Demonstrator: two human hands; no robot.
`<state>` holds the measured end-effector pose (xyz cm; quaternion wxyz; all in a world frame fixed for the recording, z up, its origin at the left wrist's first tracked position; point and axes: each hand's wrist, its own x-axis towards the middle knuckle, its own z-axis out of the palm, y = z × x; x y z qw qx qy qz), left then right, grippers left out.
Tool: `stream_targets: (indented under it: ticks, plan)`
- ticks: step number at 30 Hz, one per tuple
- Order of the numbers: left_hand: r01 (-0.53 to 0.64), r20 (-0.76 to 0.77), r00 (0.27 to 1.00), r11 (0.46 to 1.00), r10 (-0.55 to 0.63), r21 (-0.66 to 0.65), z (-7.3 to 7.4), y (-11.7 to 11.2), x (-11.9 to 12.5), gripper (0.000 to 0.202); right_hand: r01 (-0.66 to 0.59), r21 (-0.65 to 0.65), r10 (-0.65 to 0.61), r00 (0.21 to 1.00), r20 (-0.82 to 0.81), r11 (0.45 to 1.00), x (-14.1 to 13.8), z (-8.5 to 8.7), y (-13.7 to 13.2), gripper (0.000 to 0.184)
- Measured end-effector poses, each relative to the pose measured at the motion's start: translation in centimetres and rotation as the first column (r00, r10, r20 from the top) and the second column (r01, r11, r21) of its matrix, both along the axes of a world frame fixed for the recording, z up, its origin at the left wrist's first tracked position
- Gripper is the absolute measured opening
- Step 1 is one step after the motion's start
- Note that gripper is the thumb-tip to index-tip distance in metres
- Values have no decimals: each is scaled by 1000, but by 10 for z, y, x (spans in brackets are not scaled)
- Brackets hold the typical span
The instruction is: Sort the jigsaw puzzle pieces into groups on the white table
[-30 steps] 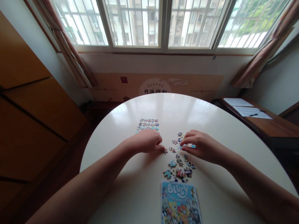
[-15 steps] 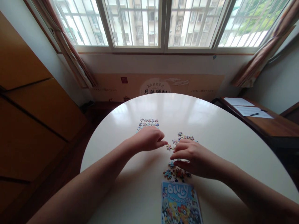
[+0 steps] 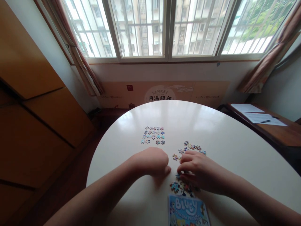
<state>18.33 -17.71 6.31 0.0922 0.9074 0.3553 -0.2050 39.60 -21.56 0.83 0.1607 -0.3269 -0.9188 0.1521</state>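
My left hand is curled, palm down, just left of the loose pieces; whatever its fingertips hold, if anything, is hidden. My right hand bends low over a loose heap of jigsaw pieces, its thumb and fingers apart with pieces showing beneath. More loose jigsaw pieces lie just beyond its knuckles. Farther left, jigsaw pieces stand in spaced rows, with a gap in the nearest row. A blue picture sheet lettered "Bluey" lies at the near side, below the heap.
All this lies on a round white table. A brown side table at the right bears paper sheets and dark pens. Wooden cabinets stand at the left, and a barred window with curtains is behind the table.
My left hand has moved nearer to me, away from the rows, uncovering them. My right hand stays over the heap with its thumb drawn slightly inward. The camera has tilted up a little.
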Motion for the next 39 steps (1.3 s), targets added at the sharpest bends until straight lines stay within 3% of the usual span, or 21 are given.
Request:
stream_targets:
  ticks: [9, 14, 18, 22, 30, 36, 39]
  plan:
    - [41, -65, 997, 999, -41, -3, 5, -6, 5, 43, -10, -55, 6, 997, -75, 998, -1, 4, -1, 8]
    - [12, 25, 1000, 997, -10, -80, 3, 3, 1, 35, -49, -184, -2, 963, -270, 982, 6, 8, 3, 9]
    - [26, 179, 984, 987, 2, -156, 1, 18, -5, 37, 30, -230, -111, 932, -346, 973, 15, 11, 9, 8]
    - [56, 271, 962, 988, -15, -144, 0, 23, -6, 36, 132, -182, -186, 929, -319, 974, 20, 10, 14, 6]
    - [103, 323, 944, 988, -62, -112, -11, 16, 3, 39, 174, -129, -199, 954, -223, 976, 22, 10, 15, 6]
    - [48, 313, 950, 994, -16, -96, 0, 27, -12, 38, 172, -76, -183, 969, -167, 982, 25, 14, 15, 7]
    - [85, 296, 955, 985, -36, -153, 4, 24, -14, 32, 168, -84, -179, 974, -138, 982, 27, 15, 14, 7]
